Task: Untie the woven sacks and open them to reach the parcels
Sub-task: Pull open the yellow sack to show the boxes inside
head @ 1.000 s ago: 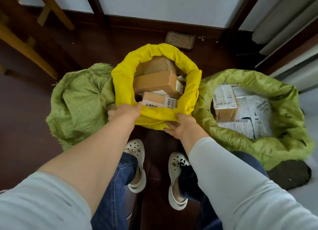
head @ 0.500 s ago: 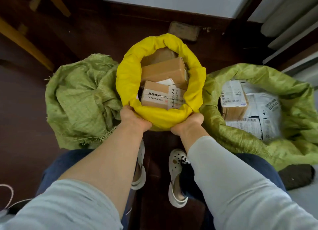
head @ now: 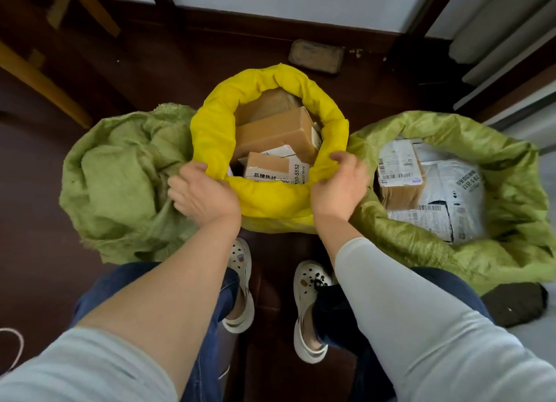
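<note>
yellow sack [head: 210, 131]: on the dark wood floor [head: 36, 221], between two green sacks, touching both. Mouth open, rim rolled into a thick collar.
cardboard boxes [head: 276, 134]: stacked inside the yellow sack, printed label on the nearest one.
left hand [head: 204, 194]: at 8 o'clock on the yellow rim, fingers curled round the collar.
right hand [head: 338, 188]: at 4 o'clock on the rim, fingers and thumb gripping the collar fabric.
left green sack [head: 120, 176]: 9 o'clock from yellow, crumpled, top folded over, contents hidden.
right green sack [head: 511, 191]: 3 o'clock from yellow, mouth open, labelled parcels [head: 445, 197] showing inside.
</note>
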